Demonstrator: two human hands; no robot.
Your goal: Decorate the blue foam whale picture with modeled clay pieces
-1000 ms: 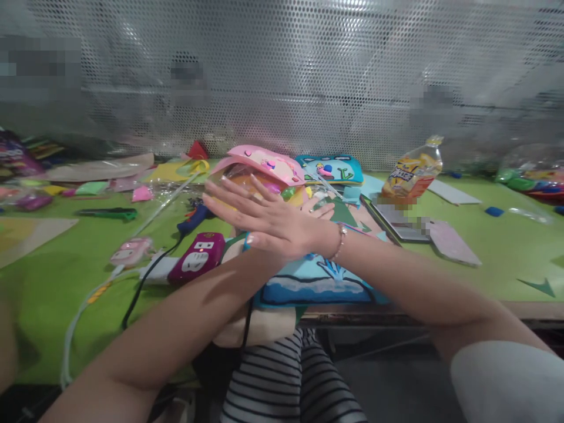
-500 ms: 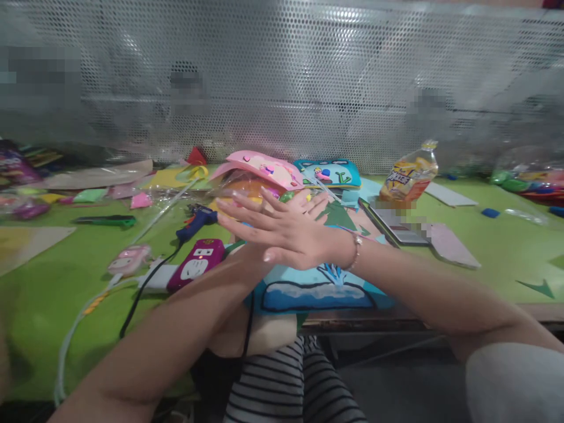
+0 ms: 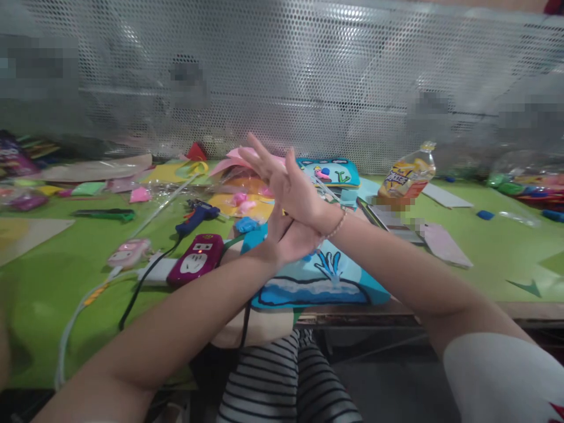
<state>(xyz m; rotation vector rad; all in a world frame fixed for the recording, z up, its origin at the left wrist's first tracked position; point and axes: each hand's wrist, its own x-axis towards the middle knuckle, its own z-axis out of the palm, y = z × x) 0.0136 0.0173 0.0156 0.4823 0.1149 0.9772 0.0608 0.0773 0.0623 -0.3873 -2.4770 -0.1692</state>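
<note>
My right hand (image 3: 288, 182) is tilted up over my left, its fingers stretched out and apart. Its heel presses on my left hand (image 3: 297, 239), which lies lower with the palm turned up. Most of the left fingers are hidden behind the right hand, and whatever may be between the palms is hidden too. Beneath both hands lies a light blue sheet (image 3: 308, 288) with a dark-outlined pool and a splash painted on it. A blue lump that looks like modelling clay (image 3: 247, 225) sits just left of the hands, and pink lumps (image 3: 242, 201) lie behind them.
On the green tabletop (image 3: 101, 317) at left are a blue glue gun (image 3: 198, 217), a magenta power socket (image 3: 198, 258) with cords, and a green cutter (image 3: 103, 215). A snack bag (image 3: 405, 176) and a blue decorated case (image 3: 330, 171) stand near the perforated metal screen (image 3: 308, 76).
My hands were crossed flat with fingers spread. Now the right hand has tipped upward, and the left has slid back towards me under its heel.
</note>
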